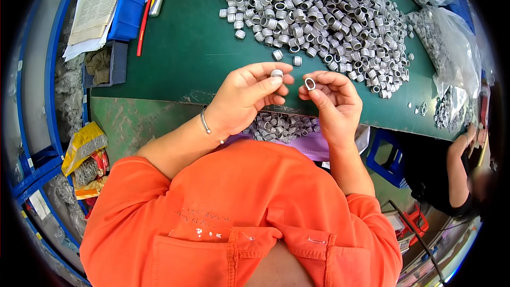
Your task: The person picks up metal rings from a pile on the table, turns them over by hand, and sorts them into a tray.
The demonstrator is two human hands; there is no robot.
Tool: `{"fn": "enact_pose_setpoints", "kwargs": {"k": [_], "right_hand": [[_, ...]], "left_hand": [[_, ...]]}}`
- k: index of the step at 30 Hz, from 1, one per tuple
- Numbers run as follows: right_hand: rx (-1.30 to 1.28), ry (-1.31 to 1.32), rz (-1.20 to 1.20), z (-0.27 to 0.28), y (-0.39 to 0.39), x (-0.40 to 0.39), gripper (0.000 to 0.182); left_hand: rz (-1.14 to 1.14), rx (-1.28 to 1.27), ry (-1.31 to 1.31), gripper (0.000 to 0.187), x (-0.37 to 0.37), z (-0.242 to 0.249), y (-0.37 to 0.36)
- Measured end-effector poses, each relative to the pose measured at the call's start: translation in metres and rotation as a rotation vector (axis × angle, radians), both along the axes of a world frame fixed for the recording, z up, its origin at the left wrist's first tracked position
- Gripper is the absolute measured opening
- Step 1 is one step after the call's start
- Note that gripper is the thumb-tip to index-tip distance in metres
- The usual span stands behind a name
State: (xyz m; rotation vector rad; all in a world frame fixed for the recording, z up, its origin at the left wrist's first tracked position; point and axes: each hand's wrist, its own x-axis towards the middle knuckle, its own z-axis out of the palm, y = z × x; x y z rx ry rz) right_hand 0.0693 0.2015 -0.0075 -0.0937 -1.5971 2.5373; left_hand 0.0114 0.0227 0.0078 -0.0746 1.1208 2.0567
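My left hand (249,93) pinches a small grey metal sleeve (277,74) between thumb and forefinger. Close by on the right, my right hand (336,98) grips an oval metal ring (310,84), its opening facing me. Both hands are raised near the front edge of the green table (175,58). Beyond them spreads a large pile of similar metal sleeves (319,16), with a few loose ones lying at its near side. Below my hands, a purple basket (313,146) holds more of these pieces, partly hidden by my orange clothing.
On the left are a blue bin (130,8), a red pencil (144,29) and a grey box with a cloth (118,64). Clear plastic bags of parts (451,37) stand at the right. A co-worker's arm (457,165) is at the far right, near a blue stool (387,159).
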Motion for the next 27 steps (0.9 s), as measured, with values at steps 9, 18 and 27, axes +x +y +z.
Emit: {"fn": "enact_pose_setpoints", "kwargs": {"k": [9,18,27], "right_hand": [[0.191,0.089,0.007,-0.007,0.004,-0.002,0.030],[0.283,0.062,-0.078,-0.002,0.002,-0.005,0.023],[0.315,-0.012,-0.081,0.003,-0.002,-0.008,0.024]], "left_hand": [[0.060,0.053,-0.085,0.033,0.001,0.004,0.002],[0.063,0.142,-0.300,0.027,-0.006,0.004,0.000],[0.067,0.085,-0.224,0.019,-0.008,0.000,-0.008]]}}
